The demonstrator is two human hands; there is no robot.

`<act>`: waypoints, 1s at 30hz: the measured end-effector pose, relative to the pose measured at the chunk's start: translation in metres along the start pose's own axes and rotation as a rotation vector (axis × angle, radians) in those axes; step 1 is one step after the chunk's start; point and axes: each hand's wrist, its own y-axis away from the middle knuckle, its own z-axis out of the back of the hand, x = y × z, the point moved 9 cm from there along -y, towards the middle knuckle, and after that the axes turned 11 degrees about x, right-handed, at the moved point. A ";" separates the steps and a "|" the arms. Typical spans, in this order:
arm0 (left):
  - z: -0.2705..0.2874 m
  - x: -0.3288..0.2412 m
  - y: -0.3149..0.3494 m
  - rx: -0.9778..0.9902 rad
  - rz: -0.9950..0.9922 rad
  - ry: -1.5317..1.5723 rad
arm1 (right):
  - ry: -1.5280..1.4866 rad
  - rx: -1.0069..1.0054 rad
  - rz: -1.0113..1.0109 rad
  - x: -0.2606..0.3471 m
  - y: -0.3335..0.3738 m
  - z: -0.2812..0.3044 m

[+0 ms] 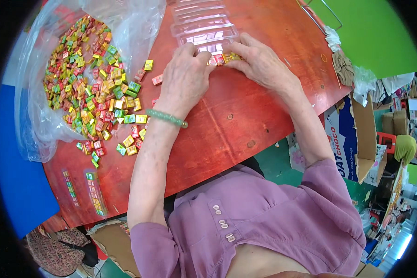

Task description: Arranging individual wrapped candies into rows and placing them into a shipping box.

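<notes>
Head view: the person's two hands are at work on the far part of a red counter (227,120). The right hand (259,60) grasps the right end of a short row of boxes (219,59), red and yellow, between thumb and fingers. The left hand (185,76) is curled at the row's left end, fingertips against it; whether it also grips cannot be told, as the fingers hide the contact. The row lies between both hands, at the near end of a line of clear plastic trays (204,31); whether it sits inside a tray cannot be determined.

A green bead bracelet (167,117) is worn on the left wrist. To the left, a large clear plastic bag (139,28) lies open around a heap of small boxes (97,88), coloured red, yellow, green and orange. Some loose boxes (131,141) have spread onto the counter between the bag and the left forearm. Near the counter's left edge lie two filled strips (96,193), roughly side by side and apart. At right, a blue-and-white carton (343,139) stands open beyond the counter's edge, with a red stool (387,140) behind it.
</notes>
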 end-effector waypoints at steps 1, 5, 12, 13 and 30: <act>-0.005 0.000 -0.005 0.004 -0.006 0.002 | 0.000 -0.002 -0.007 -0.008 0.000 -0.002; -0.019 0.004 -0.015 0.062 0.023 -0.012 | 0.020 0.034 -0.056 -0.027 0.000 -0.013; -0.017 -0.003 -0.008 0.038 -0.024 -0.013 | 0.007 0.046 -0.074 -0.025 0.007 -0.013; -0.017 -0.003 -0.007 0.039 -0.024 -0.011 | 0.007 0.048 -0.076 -0.024 0.008 -0.012; -0.023 -0.020 0.030 -0.010 0.019 -0.228 | 0.211 -0.041 -0.104 -0.013 0.051 -0.011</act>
